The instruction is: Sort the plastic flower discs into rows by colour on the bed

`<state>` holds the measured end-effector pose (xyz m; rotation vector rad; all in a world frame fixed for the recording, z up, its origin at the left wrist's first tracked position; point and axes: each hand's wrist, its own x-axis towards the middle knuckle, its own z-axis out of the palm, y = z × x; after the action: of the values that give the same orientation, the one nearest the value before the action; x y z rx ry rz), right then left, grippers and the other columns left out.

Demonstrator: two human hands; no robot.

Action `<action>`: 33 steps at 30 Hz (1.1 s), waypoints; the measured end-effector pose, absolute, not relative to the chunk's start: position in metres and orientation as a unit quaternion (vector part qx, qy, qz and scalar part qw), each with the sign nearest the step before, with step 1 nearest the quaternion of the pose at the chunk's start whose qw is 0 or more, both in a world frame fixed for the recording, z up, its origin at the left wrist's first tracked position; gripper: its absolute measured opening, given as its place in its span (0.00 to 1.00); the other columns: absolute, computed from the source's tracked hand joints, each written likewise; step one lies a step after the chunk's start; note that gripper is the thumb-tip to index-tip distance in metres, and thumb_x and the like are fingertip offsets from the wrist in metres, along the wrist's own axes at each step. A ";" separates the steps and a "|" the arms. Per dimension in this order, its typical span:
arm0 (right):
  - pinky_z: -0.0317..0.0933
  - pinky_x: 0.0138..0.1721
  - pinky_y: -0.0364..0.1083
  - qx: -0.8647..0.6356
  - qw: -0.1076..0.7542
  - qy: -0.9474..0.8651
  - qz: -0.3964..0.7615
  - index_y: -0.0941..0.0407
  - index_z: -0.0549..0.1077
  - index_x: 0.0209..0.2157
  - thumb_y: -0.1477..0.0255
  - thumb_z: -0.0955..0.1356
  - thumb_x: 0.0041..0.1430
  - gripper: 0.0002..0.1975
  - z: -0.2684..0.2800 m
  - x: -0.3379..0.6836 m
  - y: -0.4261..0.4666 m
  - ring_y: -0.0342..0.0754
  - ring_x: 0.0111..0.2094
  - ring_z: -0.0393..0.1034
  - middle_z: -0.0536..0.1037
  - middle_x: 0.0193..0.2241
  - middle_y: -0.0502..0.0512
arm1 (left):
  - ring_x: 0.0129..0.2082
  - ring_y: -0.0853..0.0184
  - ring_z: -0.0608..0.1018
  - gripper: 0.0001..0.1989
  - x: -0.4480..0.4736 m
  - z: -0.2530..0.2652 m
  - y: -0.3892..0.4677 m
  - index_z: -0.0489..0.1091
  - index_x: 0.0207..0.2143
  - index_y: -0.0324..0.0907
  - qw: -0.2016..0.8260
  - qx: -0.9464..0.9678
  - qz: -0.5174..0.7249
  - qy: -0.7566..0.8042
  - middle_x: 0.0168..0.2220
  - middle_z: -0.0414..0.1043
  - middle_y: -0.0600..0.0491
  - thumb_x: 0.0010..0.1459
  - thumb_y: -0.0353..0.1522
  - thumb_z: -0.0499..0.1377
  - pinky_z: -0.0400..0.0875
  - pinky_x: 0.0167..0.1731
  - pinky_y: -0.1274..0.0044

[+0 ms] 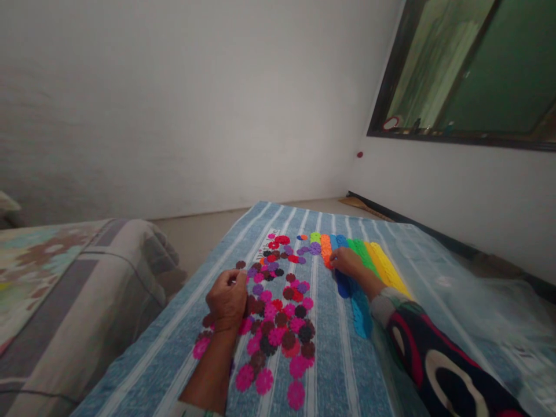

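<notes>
Small scalloped plastic snowflake discs [277, 335] in pink, brown, red, purple and black lie scattered over the middle of the striped cloth. My left hand [228, 294] is closed at their left edge, its fingers curled in; what they hold, if anything, is hidden. My right hand [346, 262] pinches at the near end of a row of orange discs [325, 246]. Beside it run overlapping rows of blue discs [361, 313], green discs [362, 255] and yellow discs [386, 266]. A short light-green row [315, 237] lies at the far end, with purple discs [315, 249] just below it.
A blue-and-white striped cloth [169, 347] covers the table. Clear plastic sheeting [490, 307] lies on the right side. To the left stands a bed or sofa with a grey-striped cover [125, 278]. A white wall [195, 116] and a dark-framed window [469, 75] are beyond.
</notes>
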<state>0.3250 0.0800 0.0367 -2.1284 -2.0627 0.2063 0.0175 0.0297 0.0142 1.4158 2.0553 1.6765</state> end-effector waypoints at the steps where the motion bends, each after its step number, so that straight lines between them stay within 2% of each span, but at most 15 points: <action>1: 0.62 0.38 0.41 -0.715 0.080 -0.691 0.068 0.56 0.81 0.36 0.78 0.67 0.54 0.11 0.036 0.325 0.082 0.50 0.43 0.75 0.82 0.40 0.59 | 0.27 0.66 0.75 0.11 0.016 0.015 0.030 0.71 0.24 0.43 0.067 0.463 0.558 0.686 0.24 0.74 0.55 0.48 0.40 0.56 0.66 0.34 0.76; 6: 0.63 0.39 0.43 -0.724 0.055 -0.685 0.060 0.56 0.81 0.36 0.80 0.67 0.53 0.11 0.033 0.324 0.086 0.52 0.43 0.75 0.82 0.40 0.61 | 0.27 0.66 0.74 0.12 0.007 0.015 0.030 0.71 0.23 0.43 0.074 0.446 0.565 0.691 0.23 0.74 0.55 0.48 0.41 0.56 0.66 0.33 0.76; 13: 0.63 0.44 0.44 -0.733 0.053 -0.677 0.031 0.55 0.79 0.45 0.77 0.65 0.56 0.17 0.040 0.329 0.091 0.53 0.48 0.73 0.80 0.46 0.61 | 0.28 0.65 0.74 0.12 0.001 0.010 0.033 0.71 0.24 0.43 0.103 0.430 0.573 0.689 0.24 0.74 0.55 0.48 0.42 0.56 0.67 0.34 0.76; 23: 0.60 0.40 0.41 -0.709 0.054 -0.703 0.004 0.54 0.81 0.41 0.74 0.63 0.59 0.14 0.044 0.312 0.115 0.50 0.46 0.74 0.81 0.44 0.57 | 0.27 0.64 0.74 0.11 -0.004 0.005 0.035 0.70 0.23 0.43 0.119 0.415 0.555 0.712 0.23 0.72 0.55 0.47 0.40 0.56 0.66 0.34 0.74; 29: 0.60 0.38 0.42 -0.697 0.042 -0.716 -0.030 0.55 0.80 0.41 0.73 0.62 0.62 0.15 0.041 0.292 0.133 0.51 0.44 0.74 0.81 0.42 0.60 | 0.28 0.63 0.75 0.11 -0.006 -0.004 0.038 0.71 0.24 0.43 0.144 0.424 0.538 0.714 0.24 0.73 0.54 0.47 0.41 0.56 0.66 0.34 0.74; 33: 0.60 0.40 0.44 -0.685 0.033 -0.725 -0.058 0.57 0.79 0.42 0.75 0.60 0.64 0.17 0.039 0.277 0.152 0.53 0.46 0.72 0.78 0.44 0.64 | 0.30 0.62 0.76 0.11 -0.007 -0.006 0.038 0.71 0.24 0.44 0.153 0.423 0.537 0.714 0.25 0.75 0.54 0.47 0.41 0.56 0.67 0.36 0.73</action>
<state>0.2770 0.1521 0.0387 -2.1077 -2.2314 -0.1784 -0.0066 0.0384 -0.0062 1.2118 2.0468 1.5406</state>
